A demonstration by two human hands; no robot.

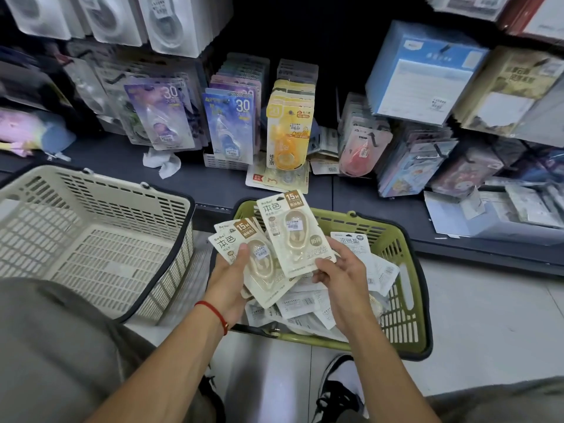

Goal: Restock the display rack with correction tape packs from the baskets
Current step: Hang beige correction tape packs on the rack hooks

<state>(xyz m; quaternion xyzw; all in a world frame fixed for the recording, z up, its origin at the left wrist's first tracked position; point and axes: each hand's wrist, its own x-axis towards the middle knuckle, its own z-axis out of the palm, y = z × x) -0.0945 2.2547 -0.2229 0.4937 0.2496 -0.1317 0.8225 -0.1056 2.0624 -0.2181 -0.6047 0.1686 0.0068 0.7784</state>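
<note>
Pack (291, 233) upright, header toward rack (232, 129)

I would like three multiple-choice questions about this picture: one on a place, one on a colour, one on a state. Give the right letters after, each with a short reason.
1. Where do the loose correction tape packs lie?
A. in the green basket
B. in the beige basket
C. on the floor

2. What colour is the bracelet on the left wrist?
A. blue
B. red
C. white

3. What is the right hand doing?
A. resting open
B. gripping a basket handle
C. holding a 15M pack

Answers: 1 A, they are piled inside the green basket; 2 B, the cord is red; 3 C, its fingers pinch the 15M pack.
</note>
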